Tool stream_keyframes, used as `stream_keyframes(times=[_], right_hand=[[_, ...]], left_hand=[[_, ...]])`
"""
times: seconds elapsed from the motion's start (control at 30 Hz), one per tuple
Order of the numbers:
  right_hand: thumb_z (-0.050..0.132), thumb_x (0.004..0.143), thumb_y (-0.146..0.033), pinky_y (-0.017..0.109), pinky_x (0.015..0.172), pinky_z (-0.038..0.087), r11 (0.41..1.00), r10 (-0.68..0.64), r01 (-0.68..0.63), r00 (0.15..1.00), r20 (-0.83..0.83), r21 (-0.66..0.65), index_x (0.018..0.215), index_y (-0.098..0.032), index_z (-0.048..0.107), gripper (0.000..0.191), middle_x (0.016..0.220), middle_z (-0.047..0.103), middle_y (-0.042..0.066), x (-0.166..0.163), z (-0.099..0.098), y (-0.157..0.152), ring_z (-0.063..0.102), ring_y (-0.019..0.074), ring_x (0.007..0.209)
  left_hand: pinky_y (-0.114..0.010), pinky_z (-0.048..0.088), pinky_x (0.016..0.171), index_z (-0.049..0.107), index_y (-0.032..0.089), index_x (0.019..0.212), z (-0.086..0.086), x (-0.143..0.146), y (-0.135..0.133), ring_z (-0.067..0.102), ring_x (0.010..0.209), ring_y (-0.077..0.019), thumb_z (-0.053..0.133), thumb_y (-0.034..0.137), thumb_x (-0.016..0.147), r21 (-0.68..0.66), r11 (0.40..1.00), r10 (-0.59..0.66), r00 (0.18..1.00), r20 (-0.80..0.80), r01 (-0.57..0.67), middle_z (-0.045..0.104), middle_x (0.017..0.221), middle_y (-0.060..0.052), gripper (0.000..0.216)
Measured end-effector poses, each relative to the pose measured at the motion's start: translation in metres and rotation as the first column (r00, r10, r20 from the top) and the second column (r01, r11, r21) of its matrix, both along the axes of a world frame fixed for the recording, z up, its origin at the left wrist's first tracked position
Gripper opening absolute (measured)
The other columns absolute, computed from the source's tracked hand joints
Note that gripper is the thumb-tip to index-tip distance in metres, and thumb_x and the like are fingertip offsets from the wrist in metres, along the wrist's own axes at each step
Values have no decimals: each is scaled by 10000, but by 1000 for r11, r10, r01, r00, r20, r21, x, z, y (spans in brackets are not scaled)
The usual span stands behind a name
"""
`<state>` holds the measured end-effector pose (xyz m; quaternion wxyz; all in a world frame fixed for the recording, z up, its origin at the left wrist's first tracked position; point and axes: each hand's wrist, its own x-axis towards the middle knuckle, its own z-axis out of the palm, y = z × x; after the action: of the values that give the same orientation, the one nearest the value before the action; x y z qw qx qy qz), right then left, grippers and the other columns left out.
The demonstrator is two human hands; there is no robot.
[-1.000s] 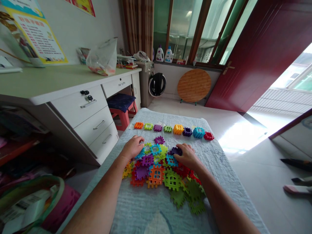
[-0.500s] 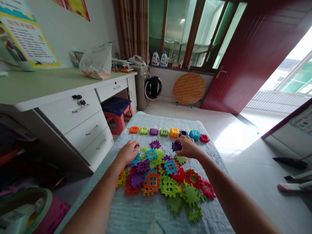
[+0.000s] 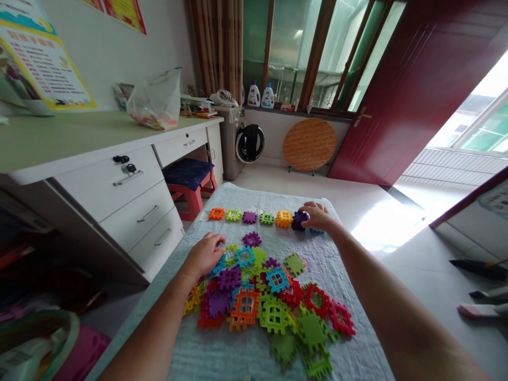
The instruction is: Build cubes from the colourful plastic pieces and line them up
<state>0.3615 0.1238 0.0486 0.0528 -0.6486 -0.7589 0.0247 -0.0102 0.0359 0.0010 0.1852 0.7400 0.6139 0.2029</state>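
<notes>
A heap of flat, toothed plastic building tiles point(image 3: 270, 296) in several colours lies on a pale blue quilted cloth point(image 3: 238, 349). My left hand point(image 3: 204, 256) rests on the heap's left edge, fingers curled over a light blue tile. Stretched to the far side, my right hand point(image 3: 317, 217) is closed on a dark purple tile point(image 3: 299, 218) at the row of tiles point(image 3: 250, 216) lined up along the far edge. That hand covers the row's right end. A lone purple tile point(image 3: 252, 238) lies between row and heap.
A white desk with drawers point(image 3: 130, 185) stands at the left, a red stool point(image 3: 192, 185) tucked under it. A clear plastic bag point(image 3: 156, 103) sits on the desk. Tiled floor point(image 3: 408, 233) lies to the right, an open red door point(image 3: 416, 95) beyond.
My right hand lifted a dark purple tile out of the heap and carried it away to the row at the far edge. My left hand stayed on the heap's left side.
</notes>
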Motion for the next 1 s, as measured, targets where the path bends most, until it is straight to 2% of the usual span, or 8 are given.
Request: stream_keyframes(times=[0.2, 0.37, 0.53, 0.77, 1.0], right_hand=[[631, 625, -297, 470, 978, 252, 999, 3, -2, 999, 42, -38, 1124, -321, 612, 500, 1261, 490, 42, 2, -5, 4, 364, 306, 1190], [664, 614, -378, 477, 994, 238, 999, -1, 4, 998, 58, -50, 1187, -294, 577, 585, 1285, 483, 64, 2, -5, 6, 351, 313, 1206], [656, 617, -407, 467, 989, 240, 999, 5, -1, 997, 83, -54, 1093, -311, 628, 487, 1250, 506, 42, 1, -5, 9, 365, 299, 1192], [650, 623, -419, 460, 993, 238, 999, 22, -16, 994, 109, -48, 1107, -311, 625, 496, 1243, 515, 41, 1, -5, 10, 382, 296, 1179], [701, 555, -472, 498, 1017, 202, 1000, 3, 1, 991, 131, -30, 1178, -323, 575, 654, 1289, 479, 45, 0, -10, 11, 342, 329, 1216]], left_hand=[[-260, 439, 742, 610, 174, 947, -3, -1, 1, 584, 793, -170, 498, 228, 791, 10, 1000, 0, 1000, -13, 0, 555, 968, -58, 200], [-264, 440, 740, 612, 177, 941, -5, -2, 2, 583, 788, -169, 504, 234, 789, 3, 1000, 2, 1000, -12, -2, 553, 972, -57, 195], [-276, 443, 732, 616, 172, 942, -5, -2, 2, 585, 734, -160, 506, 245, 785, 2, 1000, 2, 1000, 14, -2, 558, 969, -57, 205], [-273, 442, 737, 618, 174, 934, -7, -3, 3, 588, 750, -160, 515, 234, 781, 11, 1000, -2, 1000, 26, 1, 562, 961, -56, 193], [-271, 442, 730, 609, 180, 944, -9, -3, 4, 581, 729, -150, 519, 242, 784, 2, 1000, 0, 1000, 18, 0, 552, 969, -49, 194]])
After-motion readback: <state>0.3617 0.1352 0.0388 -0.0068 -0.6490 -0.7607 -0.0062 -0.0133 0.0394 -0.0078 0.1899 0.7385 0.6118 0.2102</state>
